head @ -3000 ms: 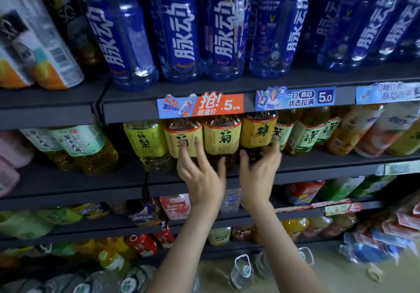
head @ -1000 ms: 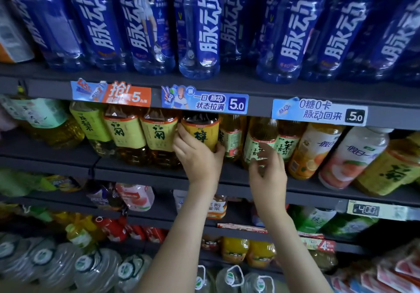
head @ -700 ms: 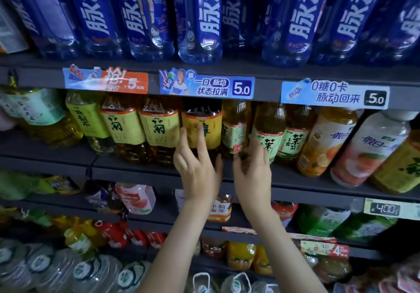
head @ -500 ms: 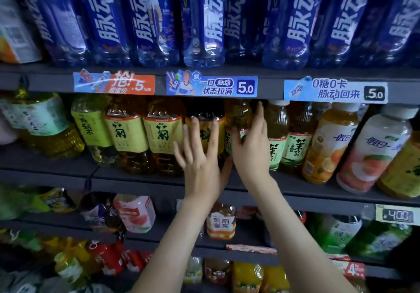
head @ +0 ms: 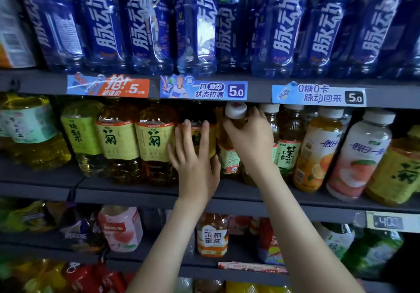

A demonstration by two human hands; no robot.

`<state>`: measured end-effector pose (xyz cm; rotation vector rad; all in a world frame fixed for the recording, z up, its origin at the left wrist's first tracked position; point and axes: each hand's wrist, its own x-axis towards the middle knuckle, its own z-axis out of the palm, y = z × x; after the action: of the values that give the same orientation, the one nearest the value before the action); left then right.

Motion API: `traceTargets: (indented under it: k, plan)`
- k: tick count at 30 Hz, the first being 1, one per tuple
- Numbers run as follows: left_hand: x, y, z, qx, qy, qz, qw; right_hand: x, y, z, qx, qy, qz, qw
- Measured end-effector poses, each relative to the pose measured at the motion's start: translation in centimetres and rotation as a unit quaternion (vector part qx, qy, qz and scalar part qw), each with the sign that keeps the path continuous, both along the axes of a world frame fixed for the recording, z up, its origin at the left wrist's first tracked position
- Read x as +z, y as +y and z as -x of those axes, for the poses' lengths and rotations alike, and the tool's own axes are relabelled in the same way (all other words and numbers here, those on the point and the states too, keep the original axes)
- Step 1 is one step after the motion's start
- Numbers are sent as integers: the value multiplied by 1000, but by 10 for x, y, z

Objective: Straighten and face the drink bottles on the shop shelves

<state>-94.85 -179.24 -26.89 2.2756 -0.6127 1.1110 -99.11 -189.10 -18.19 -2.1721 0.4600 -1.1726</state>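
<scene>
On the middle shelf [head: 147, 190] stands a row of tea bottles with yellow and green labels. My left hand [head: 195, 158] lies flat with straight fingers against a dark tea bottle with an orange-yellow label [head: 200, 133]. My right hand [head: 250, 138] grips the neck of a slim white-capped tea bottle [head: 229, 156] just right of it, which leans slightly left. Two yellow-labelled tea bottles [head: 136, 140] stand left of my hands. More slim green-labelled tea bottles [head: 288, 147] stand behind my right hand.
Blue sports-drink bottles [head: 195, 27] fill the shelf above, with price tags [head: 204, 88] along its edge. Orange and peach juice bottles [head: 359, 154] stand to the right. Lower shelves hold an orange-labelled tea bottle [head: 212, 236], cartons and packets.
My right hand has risen from the bottle's side to its neck and curled round it under the white cap. My left hand stays flat on the neighbouring bottle. The view has shifted slightly.
</scene>
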Motion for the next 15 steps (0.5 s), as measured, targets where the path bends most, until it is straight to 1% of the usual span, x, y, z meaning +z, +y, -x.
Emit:
traceTargets:
  k: [2, 4, 6, 8, 10, 12, 15]
  plan:
    - [0, -1, 6, -31, 11, 23, 999, 3, -8, 6, 63, 5, -17, 998]
    - [2, -4, 14, -65, 23, 32, 997, 13, -14, 10, 131, 41, -30, 990]
    - [3, -10, 20, -60, 28, 4, 998, 24, -19, 12, 172, 79, -43, 981]
    - [5, -19, 25, -27, 14, -31, 999, 31, -22, 13, 185, 112, -63, 974]
    - [10, -29, 26, 2, 3, -43, 999, 34, -23, 10, 186, 133, -86, 970]
    - [17, -39, 26, 14, 7, -34, 999, 34, -23, 5, 182, 139, -129, 965]
    - [27, -47, 29, 13, 44, -10, 999, 35, -21, 5, 172, 135, -199, 955]
